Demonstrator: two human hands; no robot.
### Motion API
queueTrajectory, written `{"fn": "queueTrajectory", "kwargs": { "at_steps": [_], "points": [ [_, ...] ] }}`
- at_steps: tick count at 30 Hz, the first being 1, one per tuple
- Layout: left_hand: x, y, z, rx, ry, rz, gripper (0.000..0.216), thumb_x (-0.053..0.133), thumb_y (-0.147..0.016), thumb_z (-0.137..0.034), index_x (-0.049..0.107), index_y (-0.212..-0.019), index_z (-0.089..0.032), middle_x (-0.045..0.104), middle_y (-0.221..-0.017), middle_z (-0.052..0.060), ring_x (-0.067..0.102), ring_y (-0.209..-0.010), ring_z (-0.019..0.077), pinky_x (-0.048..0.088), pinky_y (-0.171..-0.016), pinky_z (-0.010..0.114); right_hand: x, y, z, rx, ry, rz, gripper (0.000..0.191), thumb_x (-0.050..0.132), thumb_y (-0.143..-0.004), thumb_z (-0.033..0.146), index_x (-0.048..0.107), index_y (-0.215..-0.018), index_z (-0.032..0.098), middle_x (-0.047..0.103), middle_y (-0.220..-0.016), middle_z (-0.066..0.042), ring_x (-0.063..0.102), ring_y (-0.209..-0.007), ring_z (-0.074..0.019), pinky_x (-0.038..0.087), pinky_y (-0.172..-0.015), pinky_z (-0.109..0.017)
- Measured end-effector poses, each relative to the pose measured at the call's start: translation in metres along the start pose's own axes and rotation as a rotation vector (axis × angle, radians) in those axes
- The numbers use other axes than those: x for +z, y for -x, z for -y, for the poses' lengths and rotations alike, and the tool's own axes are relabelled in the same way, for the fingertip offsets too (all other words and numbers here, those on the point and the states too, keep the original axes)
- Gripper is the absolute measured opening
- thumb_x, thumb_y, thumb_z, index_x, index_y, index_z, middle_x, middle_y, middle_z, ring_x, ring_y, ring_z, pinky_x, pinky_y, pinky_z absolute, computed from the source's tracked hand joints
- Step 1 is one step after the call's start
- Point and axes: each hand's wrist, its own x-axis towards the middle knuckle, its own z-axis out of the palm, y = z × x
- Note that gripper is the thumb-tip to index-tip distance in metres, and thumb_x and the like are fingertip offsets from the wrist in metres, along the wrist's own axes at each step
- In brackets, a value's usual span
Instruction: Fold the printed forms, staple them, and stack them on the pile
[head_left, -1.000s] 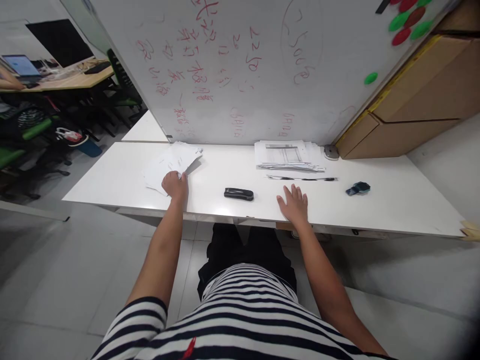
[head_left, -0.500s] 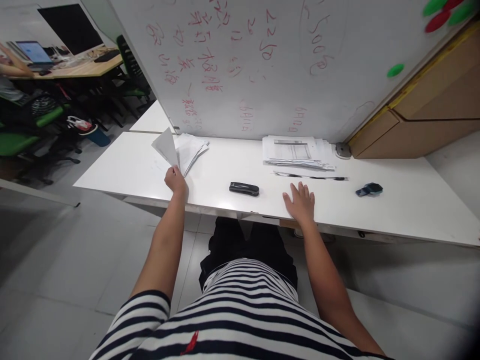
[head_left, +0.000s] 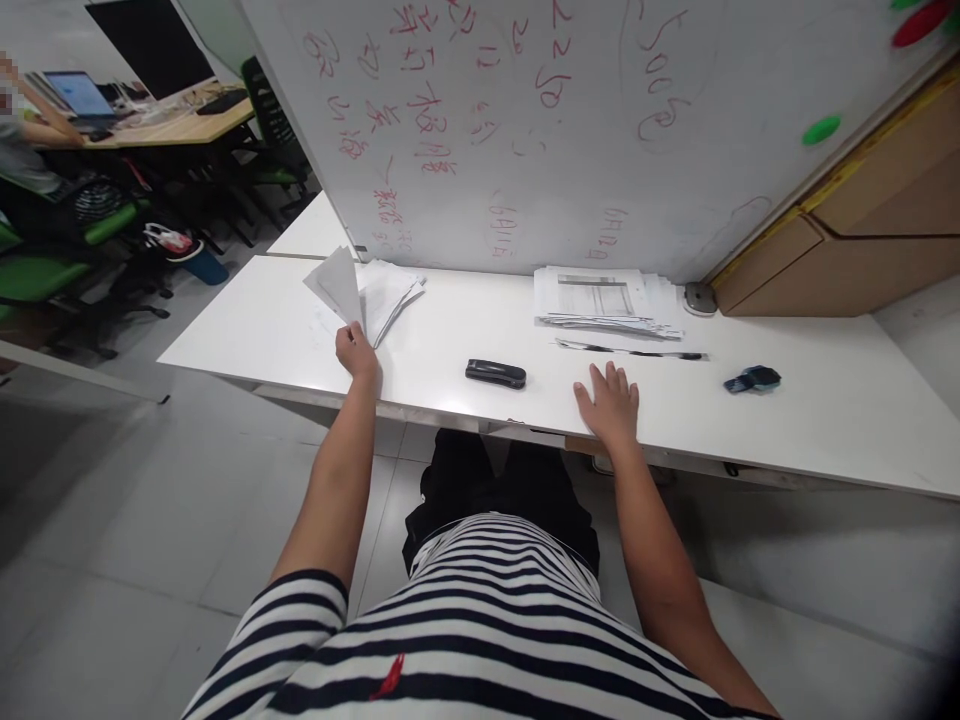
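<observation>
My left hand (head_left: 356,350) is closed on the near corner of some paper sheets (head_left: 337,285), which stand tilted up from the table on the left. Right beside them lies a fanned pile of papers (head_left: 391,292). My right hand (head_left: 611,405) rests flat on the white table (head_left: 450,310) near its front edge, fingers spread and holding nothing. Between the two hands lies a black stapler (head_left: 496,373). Just beyond my right fingertips is a thin black-and-clear pen (head_left: 631,350).
A stack of printed papers (head_left: 600,295) lies against the whiteboard (head_left: 480,130) at the back. To the right are a dark blue object (head_left: 752,379), a small grey round item (head_left: 700,298) and cardboard boxes (head_left: 776,265). At far left, a person's arm (head_left: 52,130) is by a laptop (head_left: 79,95).
The whole view has shifted slightly, so things appear a little further right. Both hands keep their places, the left still gripping the sheets and the right flat on the table.
</observation>
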Motion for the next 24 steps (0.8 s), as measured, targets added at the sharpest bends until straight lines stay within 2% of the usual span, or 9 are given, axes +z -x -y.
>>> {"fn": "queueTrajectory", "kwargs": {
  "at_steps": [2, 5, 8, 10, 16, 21, 24],
  "points": [
    [0.0012, -0.0004, 0.0019, 0.024, 0.018, 0.017, 0.031, 0.033, -0.097, -0.039, 0.054, -0.093, -0.018, 0.059, -0.093, 0.004, 0.054, -0.087, 0.0138, 0.042, -0.08, 0.026, -0.0009, 0.0005, 0.0006, 0.001, 0.001, 0.004, 0.064, 0.023, -0.095, 0.053, 0.034, -0.147, 0.018, 0.021, -0.158, -0.013, 0.014, -0.145, -0.0304, 0.012, -0.115, -0.052],
    [0.0028, -0.0024, 0.0035, 0.085, -0.015, 0.081, 0.029, 0.046, -0.092, -0.041, 0.056, -0.105, -0.017, 0.058, -0.109, 0.008, 0.055, -0.098, 0.0162, 0.042, -0.088, 0.028, -0.0023, 0.0011, 0.0016, 0.01, 0.002, 0.01, 0.064, 0.023, -0.095, 0.054, 0.034, -0.147, 0.018, 0.021, -0.158, -0.013, 0.014, -0.145, -0.0303, 0.012, -0.115, -0.052],
    [0.0045, -0.0055, 0.003, 0.152, -0.144, 0.14, 0.032, 0.064, -0.08, -0.041, 0.06, -0.103, -0.019, 0.058, -0.111, 0.009, 0.05, -0.11, 0.0233, 0.037, -0.097, 0.035, -0.0033, 0.0014, 0.0022, 0.016, -0.005, 0.015, 0.064, 0.023, -0.095, 0.054, 0.034, -0.147, 0.018, 0.021, -0.158, -0.013, 0.014, -0.146, -0.0299, 0.012, -0.115, -0.052],
    [0.0056, -0.0069, 0.0019, 0.177, -0.21, 0.155, 0.031, 0.068, -0.076, -0.041, 0.063, -0.099, -0.019, 0.059, -0.11, 0.01, 0.047, -0.114, 0.0276, 0.034, -0.1, 0.039, -0.0036, 0.0017, 0.0023, 0.016, -0.009, 0.017, 0.063, 0.023, -0.095, 0.054, 0.034, -0.147, 0.018, 0.021, -0.158, -0.013, 0.014, -0.146, -0.0297, 0.012, -0.115, -0.052],
    [0.0055, -0.0036, -0.0024, 0.181, -0.264, 0.172, 0.028, 0.065, -0.079, -0.039, 0.062, -0.099, -0.019, 0.057, -0.113, 0.012, 0.043, -0.115, 0.0305, 0.034, -0.099, 0.042, -0.0008, 0.0014, 0.0002, 0.008, -0.003, 0.001, 0.063, 0.023, -0.095, 0.054, 0.034, -0.146, 0.019, 0.021, -0.158, -0.013, 0.015, -0.145, -0.0298, 0.013, -0.115, -0.052],
    [0.0037, 0.0003, -0.0059, 0.182, -0.29, 0.167, 0.024, 0.054, -0.088, -0.041, 0.06, -0.099, -0.02, 0.057, -0.113, 0.01, 0.044, -0.114, 0.0291, 0.035, -0.096, 0.041, 0.0021, -0.0002, -0.002, 0.004, -0.006, -0.005, 0.064, 0.023, -0.095, 0.054, 0.034, -0.147, 0.019, 0.022, -0.158, -0.013, 0.015, -0.145, -0.0297, 0.013, -0.115, -0.053],
    [0.0049, 0.0006, -0.0062, 0.208, -0.334, 0.172, 0.031, 0.061, -0.083, -0.046, 0.06, -0.1, -0.02, 0.056, -0.114, 0.011, 0.044, -0.114, 0.0304, 0.036, -0.094, 0.041, 0.0019, -0.0005, -0.0017, 0.007, -0.001, -0.002, 0.064, 0.023, -0.095, 0.054, 0.035, -0.146, 0.018, 0.022, -0.158, -0.013, 0.015, -0.145, -0.0299, 0.014, -0.115, -0.053]
  ]
}}
